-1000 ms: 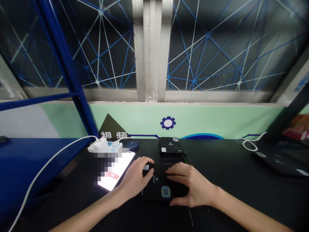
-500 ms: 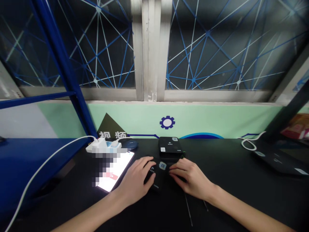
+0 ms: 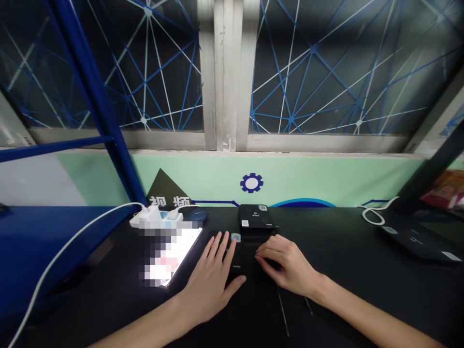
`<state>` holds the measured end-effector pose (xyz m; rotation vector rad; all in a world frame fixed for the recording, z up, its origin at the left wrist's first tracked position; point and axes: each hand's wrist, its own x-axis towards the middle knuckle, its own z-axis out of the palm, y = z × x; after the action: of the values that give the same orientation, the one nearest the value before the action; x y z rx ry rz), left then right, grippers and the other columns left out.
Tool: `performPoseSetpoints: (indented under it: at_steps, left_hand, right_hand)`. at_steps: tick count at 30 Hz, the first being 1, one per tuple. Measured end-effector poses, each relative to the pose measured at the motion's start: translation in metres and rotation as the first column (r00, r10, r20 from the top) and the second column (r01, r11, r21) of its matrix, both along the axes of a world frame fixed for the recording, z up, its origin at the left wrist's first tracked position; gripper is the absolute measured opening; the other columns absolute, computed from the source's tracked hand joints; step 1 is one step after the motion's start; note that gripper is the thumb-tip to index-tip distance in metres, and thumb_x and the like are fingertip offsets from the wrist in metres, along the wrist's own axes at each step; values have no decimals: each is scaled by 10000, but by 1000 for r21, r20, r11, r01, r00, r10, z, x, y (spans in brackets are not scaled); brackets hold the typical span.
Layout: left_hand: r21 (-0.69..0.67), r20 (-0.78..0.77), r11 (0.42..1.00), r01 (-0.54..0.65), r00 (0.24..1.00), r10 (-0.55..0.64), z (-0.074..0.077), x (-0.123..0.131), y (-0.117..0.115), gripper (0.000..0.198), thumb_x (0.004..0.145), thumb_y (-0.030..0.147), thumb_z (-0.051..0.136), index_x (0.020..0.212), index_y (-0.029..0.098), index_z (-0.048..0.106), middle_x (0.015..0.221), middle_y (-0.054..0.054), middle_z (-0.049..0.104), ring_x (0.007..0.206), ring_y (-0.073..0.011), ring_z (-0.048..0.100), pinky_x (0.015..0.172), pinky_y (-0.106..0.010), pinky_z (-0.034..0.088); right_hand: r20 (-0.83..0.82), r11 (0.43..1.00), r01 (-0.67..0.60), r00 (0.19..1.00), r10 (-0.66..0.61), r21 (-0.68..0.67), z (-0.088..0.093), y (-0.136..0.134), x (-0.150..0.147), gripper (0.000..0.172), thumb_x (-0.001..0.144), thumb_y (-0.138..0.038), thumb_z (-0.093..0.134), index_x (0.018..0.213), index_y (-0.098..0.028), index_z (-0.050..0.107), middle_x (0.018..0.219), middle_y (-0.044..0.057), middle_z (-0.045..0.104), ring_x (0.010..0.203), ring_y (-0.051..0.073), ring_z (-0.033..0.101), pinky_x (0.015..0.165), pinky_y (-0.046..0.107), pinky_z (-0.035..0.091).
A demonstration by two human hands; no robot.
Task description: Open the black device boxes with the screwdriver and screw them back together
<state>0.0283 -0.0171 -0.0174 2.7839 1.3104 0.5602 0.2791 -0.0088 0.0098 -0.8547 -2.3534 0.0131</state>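
My left hand (image 3: 213, 275) lies spread over a flat black box with an HDMI mark (image 3: 237, 258), fingers stretched out over its top. A pale round sticker (image 3: 236, 237) shows on the box just past my fingertips. To the right, my right hand (image 3: 282, 261) rests on the table with thumb and fingers pinched together; whatever is between them is hidden. A thin metal rod (image 3: 283, 314) and a shorter thin rod (image 3: 309, 306) stick out from beneath that hand toward me. Behind both hands sits a second black box (image 3: 255, 216) with stickers on its top.
A lit phone (image 3: 174, 258) lies left of my left hand. Behind it are a white power strip (image 3: 155, 220) with plugs and a dark mouse (image 3: 198, 216). Another black device (image 3: 416, 241) and a white cable (image 3: 374, 217) lie at the right.
My left hand has gone from gripping the box's sides to lying flat on it. The box has turned straighter and shifted slightly. My right hand has hardly moved.
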Motion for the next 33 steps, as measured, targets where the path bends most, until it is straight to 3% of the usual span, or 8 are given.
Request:
performPoseSetpoints:
  at_steps: [5, 11, 26, 33]
  left_hand:
    - [127, -56, 989, -82, 994, 89, -7, 3, 13, 723, 1005, 594, 369, 1541, 112, 319, 1603, -190, 282, 1482, -375, 239, 1180, -561, 273]
    - [227, -119, 969, -96, 985, 126, -12, 4, 29, 715, 1008, 584, 358, 1543, 112, 305, 1593, -194, 307, 1476, -364, 267, 1160, -534, 322]
    - [180, -160, 974, -140, 972, 169, -6, 19, 63, 699, 997, 534, 395, 1524, 78, 337, 1591, -206, 305, 1485, -352, 246, 1201, -507, 236]
    - [139, -156, 981, -133, 976, 154, 0, 19, 69, 720, 989, 556, 396, 1532, 90, 320, 1598, -201, 290, 1488, -345, 244, 1202, -516, 227]
  right_hand:
    - [-30, 1000, -4, 1000, 4, -14, -2, 0, 0, 168, 963, -180, 534, 910, -188, 694, 840, 56, 723, 767, 185, 616, 723, 346, 451]
    - [-52, 1000, -25, 998, 25, 9, -1, -2, -2, 155, 945, -156, 542, 878, -185, 678, 775, 45, 699, 743, 180, 600, 732, 346, 423]
    - [16, 999, 14, 1000, -13, -37, -8, -3, 1, 187, 941, -193, 536, 811, -182, 669, 759, 61, 672, 732, 189, 582, 707, 323, 457]
    - [-15, 996, -31, 999, 29, -82, -7, -4, 0, 106, 856, -160, 590, 813, -190, 682, 782, 62, 689, 769, 202, 616, 712, 320, 500]
